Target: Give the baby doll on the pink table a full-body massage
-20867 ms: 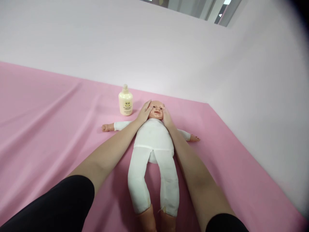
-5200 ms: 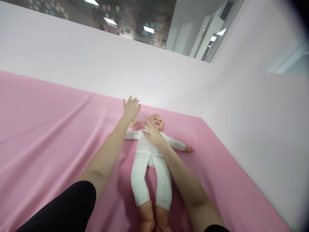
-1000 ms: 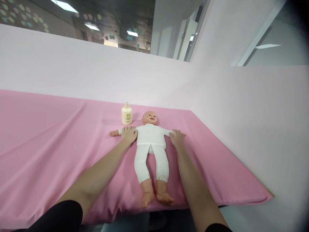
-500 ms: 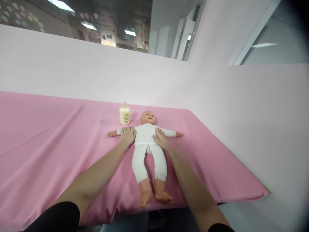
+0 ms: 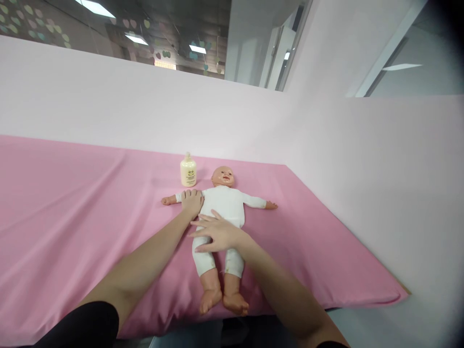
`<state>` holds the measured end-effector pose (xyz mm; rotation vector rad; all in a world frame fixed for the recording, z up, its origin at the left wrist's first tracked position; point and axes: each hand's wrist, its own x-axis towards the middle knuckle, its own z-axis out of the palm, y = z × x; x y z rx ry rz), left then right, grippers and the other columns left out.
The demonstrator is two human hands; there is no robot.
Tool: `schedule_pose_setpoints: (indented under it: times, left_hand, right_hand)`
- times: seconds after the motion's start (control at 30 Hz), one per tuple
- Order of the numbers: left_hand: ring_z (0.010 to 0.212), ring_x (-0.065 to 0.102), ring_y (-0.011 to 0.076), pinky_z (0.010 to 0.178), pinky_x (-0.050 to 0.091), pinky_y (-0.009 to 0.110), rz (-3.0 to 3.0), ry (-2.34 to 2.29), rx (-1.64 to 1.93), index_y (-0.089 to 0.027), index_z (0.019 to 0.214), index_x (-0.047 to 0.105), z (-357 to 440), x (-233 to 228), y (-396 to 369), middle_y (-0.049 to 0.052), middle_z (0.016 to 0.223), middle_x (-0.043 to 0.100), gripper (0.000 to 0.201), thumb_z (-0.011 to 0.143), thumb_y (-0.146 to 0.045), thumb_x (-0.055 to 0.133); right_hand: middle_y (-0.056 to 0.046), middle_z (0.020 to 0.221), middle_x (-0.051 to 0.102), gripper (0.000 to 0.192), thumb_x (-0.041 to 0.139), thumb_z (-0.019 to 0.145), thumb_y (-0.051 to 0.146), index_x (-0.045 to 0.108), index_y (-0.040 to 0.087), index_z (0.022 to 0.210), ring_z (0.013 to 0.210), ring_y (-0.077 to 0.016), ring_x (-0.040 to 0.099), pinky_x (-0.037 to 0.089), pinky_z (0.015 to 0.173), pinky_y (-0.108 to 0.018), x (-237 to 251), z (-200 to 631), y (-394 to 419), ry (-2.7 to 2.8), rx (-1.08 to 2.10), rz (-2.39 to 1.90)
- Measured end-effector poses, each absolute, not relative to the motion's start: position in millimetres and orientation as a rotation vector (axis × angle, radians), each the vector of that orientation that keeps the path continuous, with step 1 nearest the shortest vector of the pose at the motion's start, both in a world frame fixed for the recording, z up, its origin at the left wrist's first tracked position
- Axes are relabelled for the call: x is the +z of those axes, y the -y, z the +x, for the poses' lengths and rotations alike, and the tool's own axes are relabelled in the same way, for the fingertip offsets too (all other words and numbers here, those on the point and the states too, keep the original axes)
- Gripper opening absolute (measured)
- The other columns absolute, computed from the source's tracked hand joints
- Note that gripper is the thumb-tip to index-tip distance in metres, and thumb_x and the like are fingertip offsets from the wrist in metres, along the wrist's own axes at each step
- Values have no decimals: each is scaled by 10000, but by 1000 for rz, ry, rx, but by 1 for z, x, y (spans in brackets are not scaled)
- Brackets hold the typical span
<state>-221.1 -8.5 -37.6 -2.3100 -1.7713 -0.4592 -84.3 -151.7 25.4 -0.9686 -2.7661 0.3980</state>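
A baby doll (image 5: 224, 206) in a white bodysuit lies face up on the pink sheet (image 5: 90, 212), arms spread, bare feet toward me. My left hand (image 5: 192, 201) rests flat on the doll's upper arm at the shoulder on the left. My right hand (image 5: 214, 234) hovers over the doll's hips and thighs, fingers spread and pointing left, holding nothing. A cream lotion bottle (image 5: 188, 171) stands upright just left of the doll's head.
Pale pink walls (image 5: 152, 106) enclose the bed at the back and right. The bed's near edge (image 5: 362, 302) and right corner drop off close to the doll's feet. Ceiling lights and paper hearts show above the back wall.
My right hand left the doll's far arm, crossed its chest and now sits over its hips. My left hand stayed on the shoulder. The doll has slid slightly toward me.
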Motion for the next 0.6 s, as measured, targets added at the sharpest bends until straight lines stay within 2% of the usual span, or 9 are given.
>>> schedule_pose_setpoints:
  times: [0.1,0.17,0.27,0.37,0.5,0.6]
  left_hand:
    - [1067,463,319,961,286,450,-2318,1762,-465,-140,1181,564,-222,-38,8,139,1181,574,391,926,-319,329]
    - [1064,464,320,966,284,451,-2312,1761,-476,-141,1175,568,-221,-39,8,138,1177,577,391,925,-322,328]
    - [1057,466,322,965,283,454,-2285,1764,-506,-152,1148,582,-219,-41,9,139,1157,585,382,922,-328,329]
    - [1061,466,321,971,278,463,-2288,1766,-532,-147,1150,581,-217,-41,11,146,1155,582,388,918,-324,325]
    - [1084,463,325,995,275,464,-2311,1773,-550,-144,1176,573,-217,-42,11,144,1183,579,405,919,-323,318]
    - [1198,417,343,1052,229,492,-2359,1806,-585,-150,1240,541,-217,-41,9,133,1290,536,438,931,-328,287]
  right_hand:
    - [4,1466,397,480,522,829,585,589,331,1231,1417,-258,228,4,1158,-517,24,-92,157,2820,406,-898]
    - [-22,1461,406,496,503,845,579,584,294,1243,1406,-247,261,17,1167,-486,21,-90,154,2781,372,-975]
    - [-62,1465,397,506,408,907,537,519,258,1314,1391,-231,301,90,1165,-475,15,-78,139,2618,284,-1224]
    - [-38,1502,332,473,356,932,506,503,285,1324,1421,-234,227,109,1154,-502,9,-56,120,2421,249,-1443]
    - [-11,1535,253,481,292,957,456,390,295,1400,1440,-212,161,110,1154,-504,0,-26,101,2171,388,-1600]
    - [-1,1559,167,509,286,950,474,327,312,1431,1447,-245,119,134,1147,-513,-8,-8,93,2016,430,-1706]
